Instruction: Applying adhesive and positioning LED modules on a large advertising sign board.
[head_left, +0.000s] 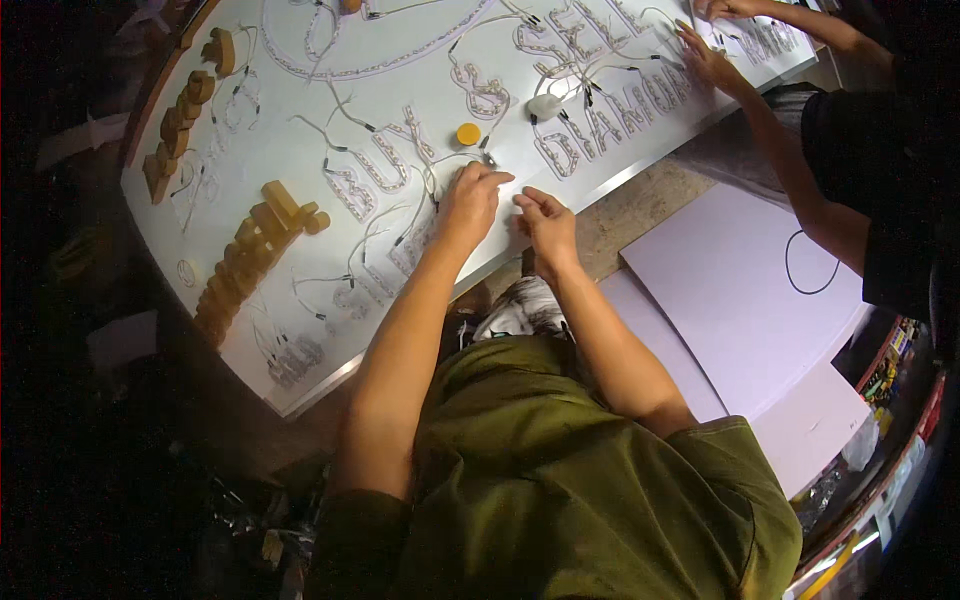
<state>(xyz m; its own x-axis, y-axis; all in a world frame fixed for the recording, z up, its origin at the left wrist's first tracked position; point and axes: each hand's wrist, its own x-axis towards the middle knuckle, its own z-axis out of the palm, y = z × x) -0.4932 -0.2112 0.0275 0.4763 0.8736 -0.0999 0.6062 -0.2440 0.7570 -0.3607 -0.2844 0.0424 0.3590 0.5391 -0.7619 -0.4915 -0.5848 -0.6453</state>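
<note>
Both my hands are close together at the near edge of a white sign board (285, 215). My left hand (472, 208) rests over the edge, fingers bent and pointing right, closed on something too small or hidden to make out. Just off the edge, my right hand (547, 228) faces it with thumb and fingertips pinched together; what lies between them does not show. Thin wires (428, 180) with dark ends run beside my left hand. Letter shapes made of small light modules (375, 165) cover the board around it. A round yellow lid-like disc (468, 134) lies beyond my left hand.
Yellowish block letters (255, 250) stand in rows at the board's left. A whitish lump (545, 107) sits among wires. At the far right, another person's hands (708, 62) touch the letters. Large pale sheets (735, 280) lie below the board on the right, with a thin dark cord (800, 285).
</note>
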